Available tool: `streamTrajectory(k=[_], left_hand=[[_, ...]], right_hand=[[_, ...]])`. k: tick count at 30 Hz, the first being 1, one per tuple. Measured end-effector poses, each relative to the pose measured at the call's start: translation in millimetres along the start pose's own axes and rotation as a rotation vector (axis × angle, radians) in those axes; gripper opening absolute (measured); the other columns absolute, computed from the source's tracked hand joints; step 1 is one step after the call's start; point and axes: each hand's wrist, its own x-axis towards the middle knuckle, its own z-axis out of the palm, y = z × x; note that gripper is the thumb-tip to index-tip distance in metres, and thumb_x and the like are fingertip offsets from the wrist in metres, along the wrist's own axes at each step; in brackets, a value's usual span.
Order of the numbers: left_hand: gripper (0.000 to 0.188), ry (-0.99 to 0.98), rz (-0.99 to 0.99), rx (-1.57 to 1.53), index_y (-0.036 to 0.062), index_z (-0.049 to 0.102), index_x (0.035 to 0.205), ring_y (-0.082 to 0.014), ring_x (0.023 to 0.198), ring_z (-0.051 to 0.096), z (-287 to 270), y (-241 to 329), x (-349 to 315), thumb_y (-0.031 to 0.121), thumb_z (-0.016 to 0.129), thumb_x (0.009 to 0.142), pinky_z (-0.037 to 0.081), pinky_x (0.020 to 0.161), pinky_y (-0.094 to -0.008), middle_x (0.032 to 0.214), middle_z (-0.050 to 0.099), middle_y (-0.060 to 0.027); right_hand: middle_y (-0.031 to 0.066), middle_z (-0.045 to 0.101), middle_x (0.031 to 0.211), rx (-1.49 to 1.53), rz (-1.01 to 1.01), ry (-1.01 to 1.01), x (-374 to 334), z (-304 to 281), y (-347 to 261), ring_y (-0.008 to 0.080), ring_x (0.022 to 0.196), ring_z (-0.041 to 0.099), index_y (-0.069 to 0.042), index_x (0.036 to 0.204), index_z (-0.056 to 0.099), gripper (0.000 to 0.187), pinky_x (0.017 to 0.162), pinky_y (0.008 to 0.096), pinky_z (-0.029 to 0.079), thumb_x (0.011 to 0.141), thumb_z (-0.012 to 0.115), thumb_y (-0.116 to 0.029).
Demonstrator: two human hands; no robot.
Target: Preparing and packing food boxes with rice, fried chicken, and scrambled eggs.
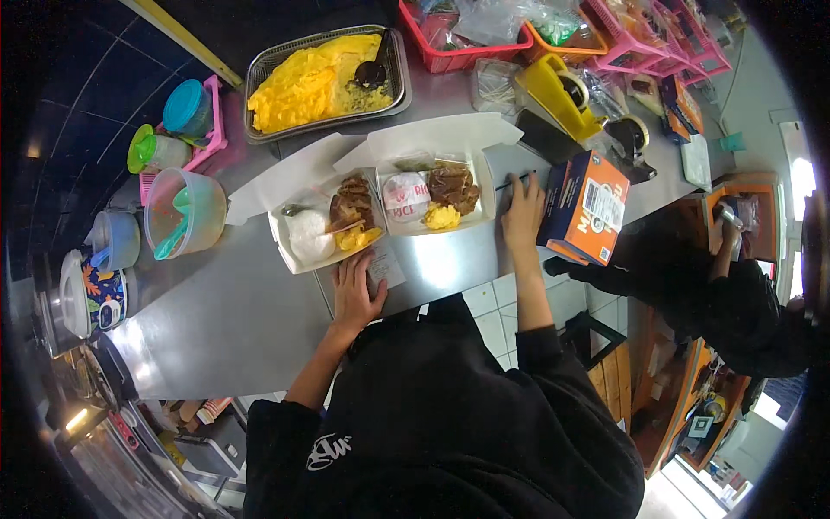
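Observation:
Two open white cardboard food boxes stand side by side on the steel counter. The left box (277, 232) holds white rice (309, 238), brown meat (350, 203) and yellow scrambled egg. In the right box (491, 186) are a paper-wrapped round portion (405, 197), brown meat in clear wrap (454, 190) and egg (443, 217). My left hand (353, 294) lies open at the counter's near edge, below the left box, beside a white paper slip (388, 267). My right hand (523, 216) rests with fingers extended right of the right box, its fingertips at a thin dark stick-like thing.
An orange-and-blue carton (584, 206) stands right of my right hand. Behind are a metal tray (404, 93) of egg with a black scoop, a yellow tape dispenser (553, 91) and a red basket (467, 59). Plastic tubs (203, 227) line the left. Another person (735, 298) stands at right.

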Motion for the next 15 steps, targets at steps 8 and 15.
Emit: streamTrajectory(k=[8, 15], left_hand=[[0.062, 0.050, -0.026, -0.034, 0.0027, 0.039, 0.123, -0.0347, 0.115, 0.041, 8, -6, -3, 0.023, 0.067, 0.071, 0.027, 0.096, -0.0499, 0.123, 0.046, -0.0164], [0.073, 0.085, -0.120, 0.016, 0.0023, 0.035, 0.125, -0.0358, 0.112, 0.041, 10, 0, -3, 0.030, 0.072, 0.068, 0.028, 0.096, -0.0511, 0.120, 0.046, -0.0189]], right_hand=[[0.0210, 0.059, 0.084, 0.039, 0.282, 0.004, 48, -6, 0, 0.0430, 0.077, 0.057, -0.004, 0.094, 0.049, 0.011, 0.066, 0.0515, 0.042, 0.084, 0.051, -0.009], [0.0183, 0.056, 0.089, 1.161, 0.301, 0.206, -49, -62, -69, 0.0186, 0.064, 0.057, -0.002, 0.099, 0.041, 0.012, 0.054, 0.0290, 0.048, 0.089, 0.047, -0.001]])
